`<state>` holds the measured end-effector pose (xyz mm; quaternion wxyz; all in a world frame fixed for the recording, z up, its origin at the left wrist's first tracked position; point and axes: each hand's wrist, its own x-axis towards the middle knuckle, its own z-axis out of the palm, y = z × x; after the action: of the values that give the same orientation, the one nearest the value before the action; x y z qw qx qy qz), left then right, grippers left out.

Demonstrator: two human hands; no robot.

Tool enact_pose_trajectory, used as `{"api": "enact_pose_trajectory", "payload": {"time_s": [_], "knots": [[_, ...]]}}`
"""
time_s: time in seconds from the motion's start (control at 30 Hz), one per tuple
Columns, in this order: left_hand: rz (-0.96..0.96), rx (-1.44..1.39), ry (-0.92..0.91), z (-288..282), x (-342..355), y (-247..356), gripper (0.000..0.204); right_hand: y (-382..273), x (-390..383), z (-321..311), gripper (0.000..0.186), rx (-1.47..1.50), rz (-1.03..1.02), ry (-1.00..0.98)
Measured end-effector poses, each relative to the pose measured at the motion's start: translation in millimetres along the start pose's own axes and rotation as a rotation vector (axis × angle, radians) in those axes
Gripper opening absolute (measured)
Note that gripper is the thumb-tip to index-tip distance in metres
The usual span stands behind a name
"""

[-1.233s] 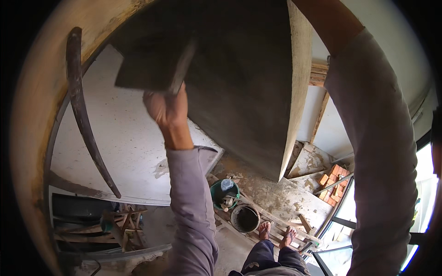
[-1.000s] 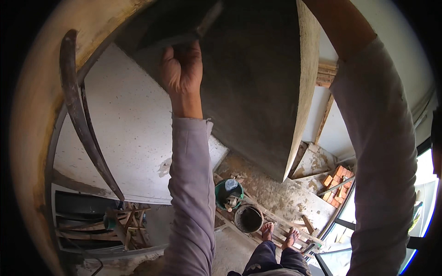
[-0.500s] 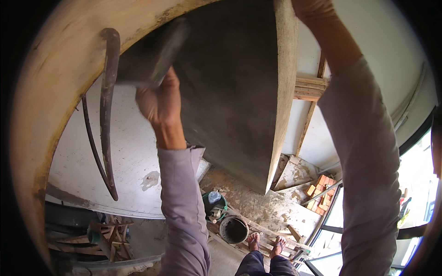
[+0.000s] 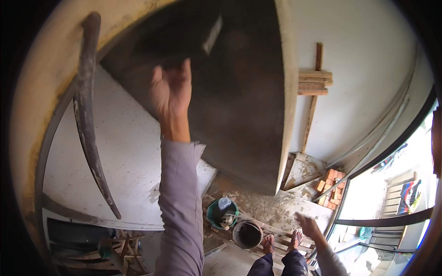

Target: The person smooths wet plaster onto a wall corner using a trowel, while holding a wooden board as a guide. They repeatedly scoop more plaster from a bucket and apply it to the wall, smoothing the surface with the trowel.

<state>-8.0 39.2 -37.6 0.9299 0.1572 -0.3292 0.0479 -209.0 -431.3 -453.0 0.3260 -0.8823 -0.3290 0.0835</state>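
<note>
A person's left hand (image 4: 170, 94) is raised in the upper middle of the frame, its grip closed around the handle of a plastering trowel (image 4: 209, 37) whose blurred blade lies against a dark grey wet plaster wall (image 4: 239, 119). A grey sleeve (image 4: 179, 207) runs down to the lower edge. The right hand (image 4: 307, 226) hangs at lower right, fingers apart and holding nothing. Below, in the lower middle, a green bucket (image 4: 220, 214) stands just beside a dark round bucket (image 4: 247, 234), near bare feet (image 4: 281, 241). Orange bricks (image 4: 329, 181) lie at right. A curved dark pipe (image 4: 90, 115) crosses the left side.
</note>
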Motion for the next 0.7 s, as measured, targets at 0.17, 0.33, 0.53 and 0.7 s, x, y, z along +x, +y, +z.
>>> {"api": "enact_pose_trajectory", "payload": {"time_s": [0.17, 0.33, 0.53, 0.7], "knots": [[0.170, 0.068, 0.162, 20, 36, 9, 0.027, -9, -144, 85, 0.044, 0.377, 0.541, -0.159], [0.137, -0.067, 0.095, 32, 23, 9, 0.033, -5, -156, 49, 0.043, 0.294, 0.542, -0.121], [0.049, -0.164, -0.190, 61, -27, 7, 0.044, 24, -143, 24, 0.048, 0.331, 0.638, -0.100], [0.232, -0.305, -0.073, 96, -71, -17, 0.034, 42, -139, 32, 0.051, 0.121, 0.505, -0.224]]}}
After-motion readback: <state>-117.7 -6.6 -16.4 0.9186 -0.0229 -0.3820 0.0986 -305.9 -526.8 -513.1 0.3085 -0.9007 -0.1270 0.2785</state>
